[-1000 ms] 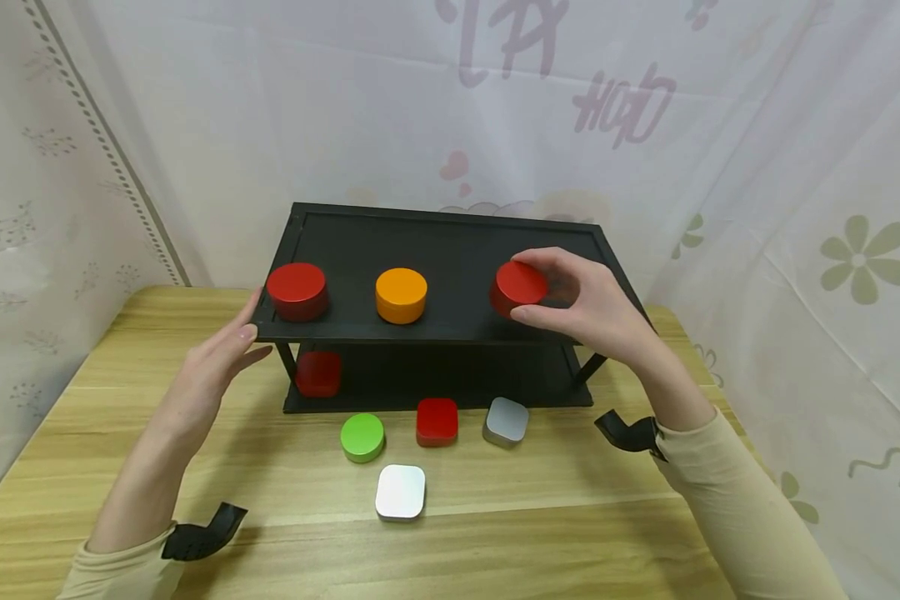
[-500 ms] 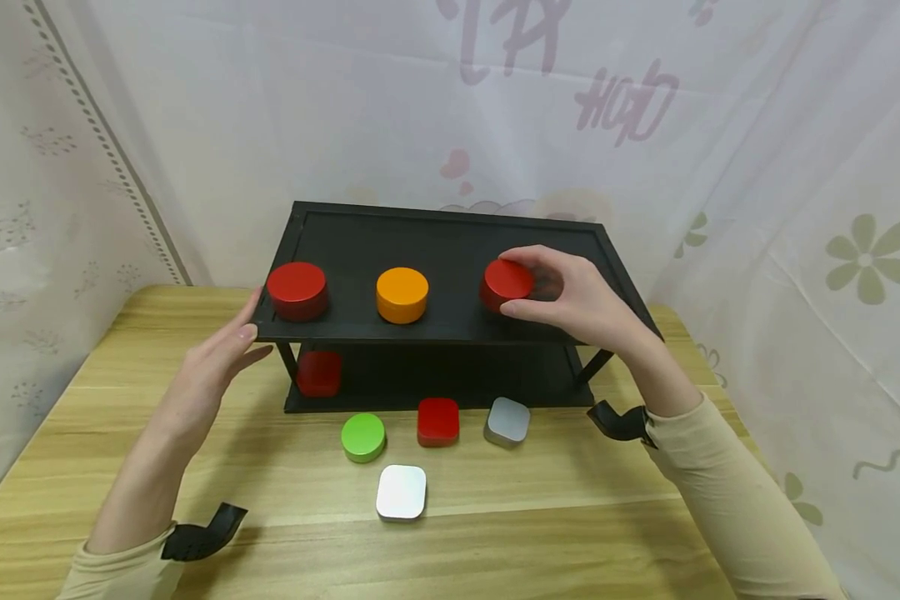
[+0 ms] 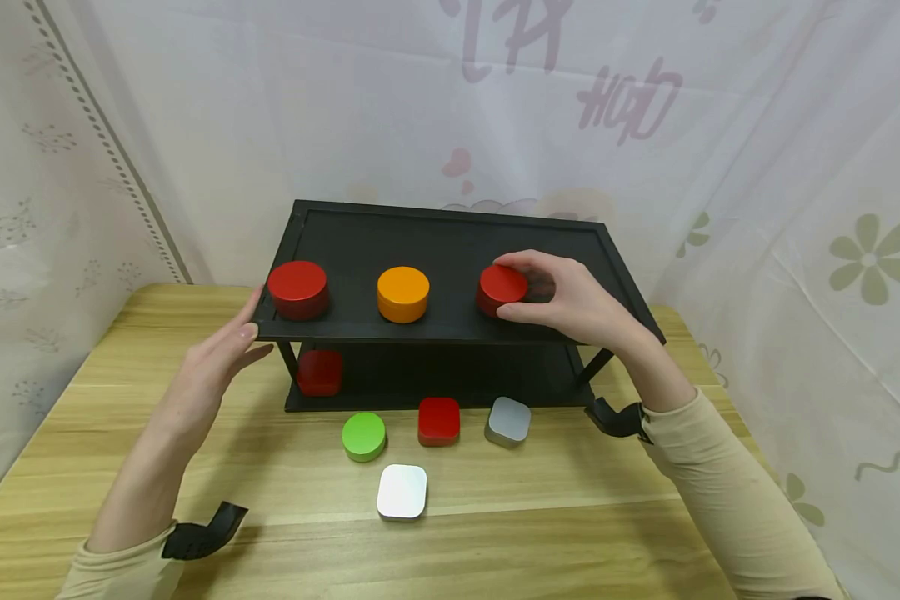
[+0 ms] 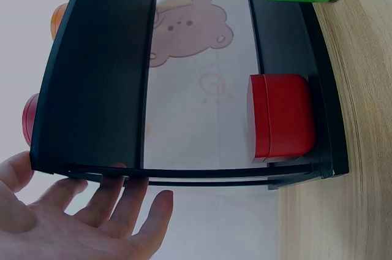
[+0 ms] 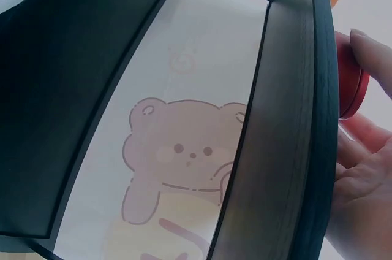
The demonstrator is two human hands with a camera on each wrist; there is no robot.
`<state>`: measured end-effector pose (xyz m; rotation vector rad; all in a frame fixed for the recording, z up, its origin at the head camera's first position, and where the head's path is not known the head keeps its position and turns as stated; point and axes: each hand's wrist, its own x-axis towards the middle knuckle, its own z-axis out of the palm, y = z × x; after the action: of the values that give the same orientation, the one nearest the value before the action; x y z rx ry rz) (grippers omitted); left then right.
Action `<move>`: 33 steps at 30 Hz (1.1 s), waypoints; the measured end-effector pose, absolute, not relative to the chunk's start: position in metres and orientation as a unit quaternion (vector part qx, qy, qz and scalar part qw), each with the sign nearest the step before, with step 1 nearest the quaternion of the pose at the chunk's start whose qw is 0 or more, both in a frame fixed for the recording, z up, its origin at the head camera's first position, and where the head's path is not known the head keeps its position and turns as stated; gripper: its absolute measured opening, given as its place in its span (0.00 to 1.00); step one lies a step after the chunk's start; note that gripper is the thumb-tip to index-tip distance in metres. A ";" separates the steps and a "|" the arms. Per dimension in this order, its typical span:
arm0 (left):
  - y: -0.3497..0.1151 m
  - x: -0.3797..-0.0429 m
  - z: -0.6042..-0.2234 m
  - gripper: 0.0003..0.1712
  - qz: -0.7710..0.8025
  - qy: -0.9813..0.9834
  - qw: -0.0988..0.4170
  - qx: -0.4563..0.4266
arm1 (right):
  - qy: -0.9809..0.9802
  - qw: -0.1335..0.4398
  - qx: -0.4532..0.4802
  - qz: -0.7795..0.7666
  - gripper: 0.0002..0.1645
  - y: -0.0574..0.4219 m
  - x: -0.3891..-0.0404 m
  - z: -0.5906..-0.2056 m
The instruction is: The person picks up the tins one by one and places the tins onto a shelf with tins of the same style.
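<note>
On the upper board of a black two-tier shelf (image 3: pixel 435 242), my right hand (image 3: pixel 570 296) holds a red round tin (image 3: pixel 502 287) by its sides, thumb in front and fingers behind. The right wrist view shows this red tin (image 5: pixel 351 79) beside the board's edge, partly hidden by it. At the shelf's front left corner, my left hand (image 3: pixel 210 367) grips the upper board's end, thumb at the top edge and fingers at and below it. Left of the held tin stand an orange round tin (image 3: pixel 402 294) and another red round tin (image 3: pixel 298 290).
A red square tin (image 3: pixel 319 372) sits on the lower tier at the left. In front of the shelf, on the wooden table (image 3: pixel 532 533), lie a green round tin (image 3: pixel 363 436), a red square tin (image 3: pixel 438 421), a grey square tin (image 3: pixel 507 421) and a white square tin (image 3: pixel 402 492).
My right hand has moved left along the upper board with the red round tin, nearer the orange tin. The left hand has stayed at the shelf's corner.
</note>
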<state>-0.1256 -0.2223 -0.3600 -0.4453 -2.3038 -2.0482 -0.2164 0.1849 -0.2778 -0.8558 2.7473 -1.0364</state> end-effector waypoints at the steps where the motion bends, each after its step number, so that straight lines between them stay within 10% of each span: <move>1: -0.222 -0.125 -0.360 0.26 -0.658 -0.739 0.013 -0.142 | 0.898 0.044 -0.280 -0.338 0.33 0.185 -0.217 -0.278; 33: -0.223 -0.125 -0.360 0.26 -0.648 -0.747 0.012 -0.146 | 0.906 0.040 -0.279 -0.316 0.31 0.184 -0.212 -0.283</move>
<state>-0.1254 -0.2232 -0.3602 -0.4542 -2.3293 -2.0205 -0.2122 0.1839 -0.2827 -0.8537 2.7766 -0.9694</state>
